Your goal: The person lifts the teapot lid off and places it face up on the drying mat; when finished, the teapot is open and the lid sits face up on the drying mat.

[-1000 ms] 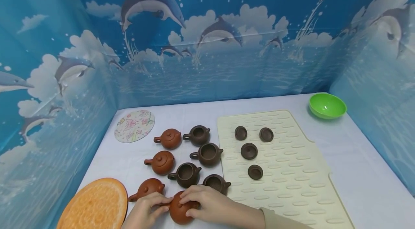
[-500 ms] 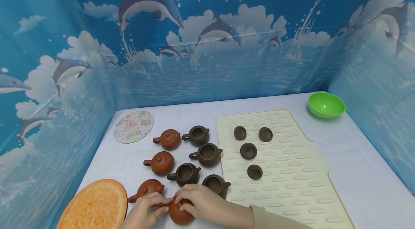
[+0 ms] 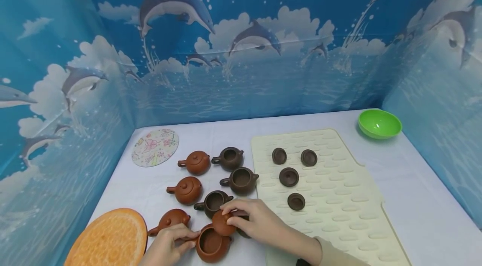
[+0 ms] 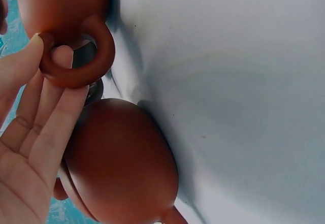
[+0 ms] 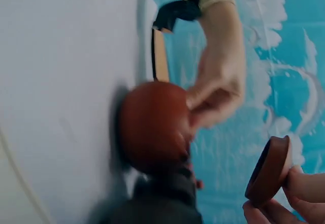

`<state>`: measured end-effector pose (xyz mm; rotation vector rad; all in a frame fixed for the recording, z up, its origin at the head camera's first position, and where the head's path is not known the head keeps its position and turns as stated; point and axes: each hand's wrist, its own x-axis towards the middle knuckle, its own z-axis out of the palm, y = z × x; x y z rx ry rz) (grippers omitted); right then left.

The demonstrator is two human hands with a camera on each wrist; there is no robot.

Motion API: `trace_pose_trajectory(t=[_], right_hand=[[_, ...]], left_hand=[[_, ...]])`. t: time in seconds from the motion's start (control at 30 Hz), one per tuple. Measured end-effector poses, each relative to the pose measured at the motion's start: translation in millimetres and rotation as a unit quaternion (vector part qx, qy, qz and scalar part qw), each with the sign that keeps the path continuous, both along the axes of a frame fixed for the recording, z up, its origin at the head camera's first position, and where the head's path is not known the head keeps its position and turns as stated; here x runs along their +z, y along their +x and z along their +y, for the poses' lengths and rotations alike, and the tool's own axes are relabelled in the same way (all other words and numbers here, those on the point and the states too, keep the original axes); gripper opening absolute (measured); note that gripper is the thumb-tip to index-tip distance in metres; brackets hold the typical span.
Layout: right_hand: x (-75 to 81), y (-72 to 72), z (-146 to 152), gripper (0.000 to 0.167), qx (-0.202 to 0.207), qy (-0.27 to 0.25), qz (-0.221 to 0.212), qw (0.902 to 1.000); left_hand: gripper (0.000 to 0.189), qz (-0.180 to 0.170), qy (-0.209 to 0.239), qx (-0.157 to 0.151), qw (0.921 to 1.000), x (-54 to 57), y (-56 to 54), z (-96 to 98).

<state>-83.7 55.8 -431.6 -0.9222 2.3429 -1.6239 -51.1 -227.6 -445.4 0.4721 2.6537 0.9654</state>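
Evidently the left hand steadies the pot: its fingers pinch the handle at the pot's left. The right hand pinches the tilted lid by its top, above the pot's far right rim, likely the surest hold. Beyond and right of the pot, dark lids lie on the mat, probably for easy reach. No writing is readable.

This is a screened-off workspace, with dolphin-print cloth hanging round three sides of a white-covered table.
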Motion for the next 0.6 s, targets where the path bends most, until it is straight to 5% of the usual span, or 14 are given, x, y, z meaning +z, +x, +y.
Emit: trace_pose_trajectory(t=[0.17,0.37,0.47,0.6], right_hand=[[11.7,-14.8,46,0.020,-0.096,-0.044,-0.095,0.9898],[7.8,-36.6,111,0.031,-0.215,-0.085,-0.188,0.9546],[-4.3,-43.8,140,0.024,-0.216,-0.145,-0.248,0.9332],[-25.7,-47.8,172,0.017,-0.163,-0.259,-0.328,0.8938]], left_hand=[[0.019,-0.028,0.000,0.009,0.9996,1.0,-0.9,0.9],[0.019,-0.036,-0.010,0.020,0.9991,1.8,-1.0,1.5],[0.019,-0.043,-0.005,0.019,0.9989,1.4,-0.9,1.1],[0.020,-0.049,0.000,0.018,0.9986,0.1,-0.7,0.8]])
